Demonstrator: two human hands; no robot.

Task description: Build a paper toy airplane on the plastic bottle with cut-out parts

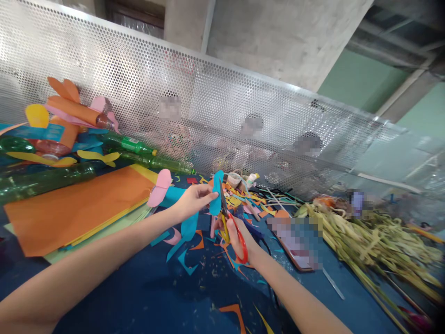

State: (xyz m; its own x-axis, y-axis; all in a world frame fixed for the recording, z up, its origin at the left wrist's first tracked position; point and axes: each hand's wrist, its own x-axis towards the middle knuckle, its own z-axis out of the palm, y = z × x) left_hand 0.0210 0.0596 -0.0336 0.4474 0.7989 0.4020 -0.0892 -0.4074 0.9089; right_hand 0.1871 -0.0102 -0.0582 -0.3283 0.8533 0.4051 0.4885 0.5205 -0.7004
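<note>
My left hand (195,200) pinches a rounded piece of blue paper (216,192) between thumb and fingers, holding it above the table. Wrapped around the red and yellow handles of a pair of scissors (240,239) is my right hand (236,232). The dark blades point up along the right edge of the blue paper; whether they are cutting into it I cannot tell. Behind my left hand lie a pink rounded paper piece (160,188) and a larger blue paper (189,225). Curved blue and orange offcuts (187,263) are scattered below.
Orange sheets (79,208) lie stacked on the left, near green plastic bottles (130,144) and an orange paper-covered bottle (74,110). A phone (295,243) lies right of my hands, beside dried plant strips (368,241). A perforated metal panel (215,106) stands at the back.
</note>
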